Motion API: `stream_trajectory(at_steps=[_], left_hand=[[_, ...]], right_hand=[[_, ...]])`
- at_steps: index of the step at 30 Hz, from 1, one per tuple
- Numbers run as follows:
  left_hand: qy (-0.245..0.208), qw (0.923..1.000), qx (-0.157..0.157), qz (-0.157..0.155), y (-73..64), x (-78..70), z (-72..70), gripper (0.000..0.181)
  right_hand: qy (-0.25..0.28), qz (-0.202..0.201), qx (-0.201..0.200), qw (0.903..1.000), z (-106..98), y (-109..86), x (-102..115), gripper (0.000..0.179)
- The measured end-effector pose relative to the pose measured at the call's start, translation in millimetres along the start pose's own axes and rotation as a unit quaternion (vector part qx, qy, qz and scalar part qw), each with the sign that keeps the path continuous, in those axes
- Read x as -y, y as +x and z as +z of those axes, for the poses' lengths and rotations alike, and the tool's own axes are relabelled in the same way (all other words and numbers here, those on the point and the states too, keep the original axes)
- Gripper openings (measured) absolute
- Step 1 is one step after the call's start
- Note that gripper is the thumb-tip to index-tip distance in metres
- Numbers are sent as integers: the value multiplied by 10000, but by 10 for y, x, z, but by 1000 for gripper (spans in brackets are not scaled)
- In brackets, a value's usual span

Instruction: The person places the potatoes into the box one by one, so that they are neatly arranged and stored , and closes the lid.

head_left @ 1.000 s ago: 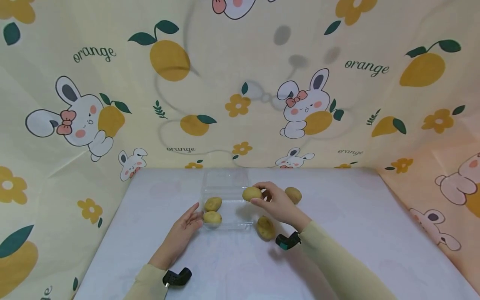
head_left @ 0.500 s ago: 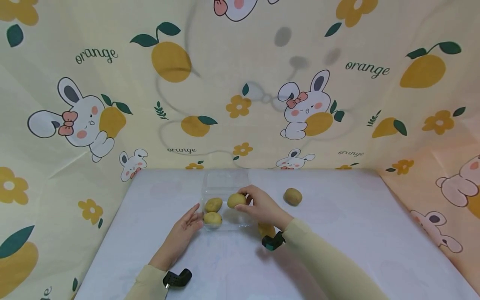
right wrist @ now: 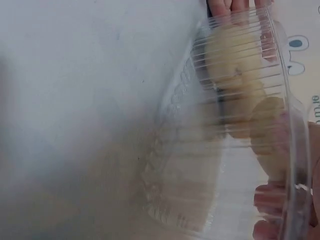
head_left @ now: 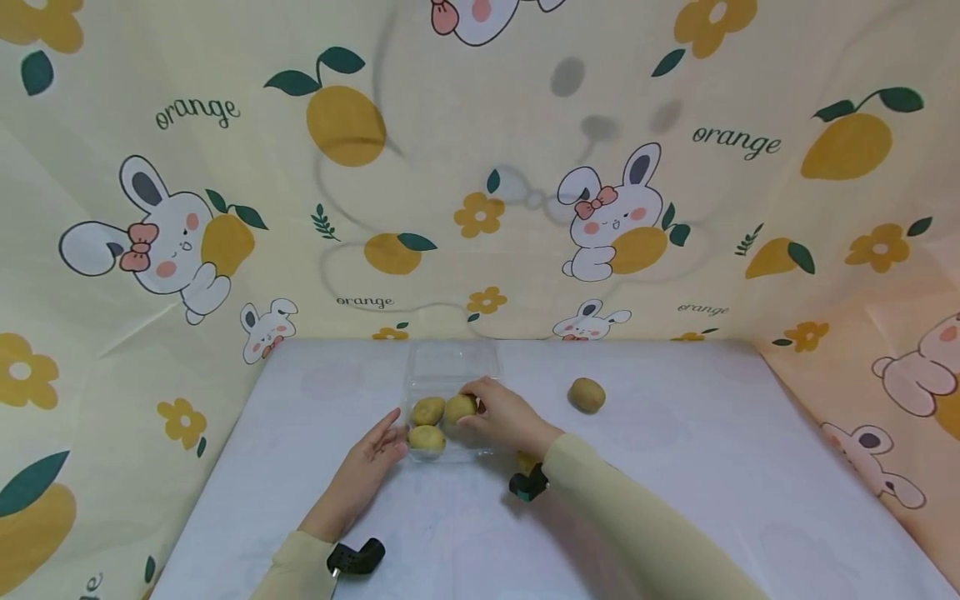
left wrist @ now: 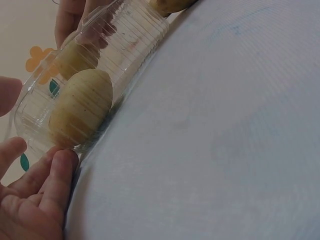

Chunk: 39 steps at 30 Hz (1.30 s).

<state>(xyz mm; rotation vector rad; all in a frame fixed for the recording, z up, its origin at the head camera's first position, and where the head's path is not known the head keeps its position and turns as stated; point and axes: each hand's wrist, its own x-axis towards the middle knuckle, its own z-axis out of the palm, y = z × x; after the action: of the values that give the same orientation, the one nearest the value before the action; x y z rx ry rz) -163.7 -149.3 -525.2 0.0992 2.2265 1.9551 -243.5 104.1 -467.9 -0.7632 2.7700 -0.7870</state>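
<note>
A clear plastic clamshell container (head_left: pixel 480 454) lies on the table with its lid (head_left: pixel 453 360) folded back. Inside at the left are two potatoes, a rear one (head_left: pixel 428 410) and a front one (head_left: pixel 427 439). My right hand (head_left: pixel 510 418) grips another potato (head_left: pixel 459 407) low inside the container, right beside the rear one. With fingers loosely extended, my left hand (head_left: pixel 363 475) rests by the container's left side. In the left wrist view its fingertips (left wrist: pixel 65 160) are at the clear wall, close to a potato (left wrist: pixel 82 107).
One potato (head_left: pixel 587 395) lies on the white table (head_left: pixel 675 483) to the right. Another potato (head_left: pixel 527 462) is mostly hidden behind the right wrist, just right of the container. A printed cloth (head_left: pixel 420 183) hangs at the back and sides.
My right hand has carried its potato left and down into the container, beside the two there. The right forearm now covers most of the front right potato. My left hand has stayed put.
</note>
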Motion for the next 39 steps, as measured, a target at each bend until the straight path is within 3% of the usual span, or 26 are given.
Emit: stream_trajectory(at_steps=[9,20,30,39], left_hand=[[-21,10000,12,-26,1,8,-6,60],[10,10000,-45,-16,22,41,7,62],[-35,10000,-49,57,6,33,17,62],[-111,9999,-69,33,10,48,14,62]], right_hand=[[91,126,258,9995,75,96,2,45],[-527,-47,353,9980,117,125,7,46],[-483,340,128,9982,152,119,20,54],[-690,611,-63,9957,138,111,68,44]])
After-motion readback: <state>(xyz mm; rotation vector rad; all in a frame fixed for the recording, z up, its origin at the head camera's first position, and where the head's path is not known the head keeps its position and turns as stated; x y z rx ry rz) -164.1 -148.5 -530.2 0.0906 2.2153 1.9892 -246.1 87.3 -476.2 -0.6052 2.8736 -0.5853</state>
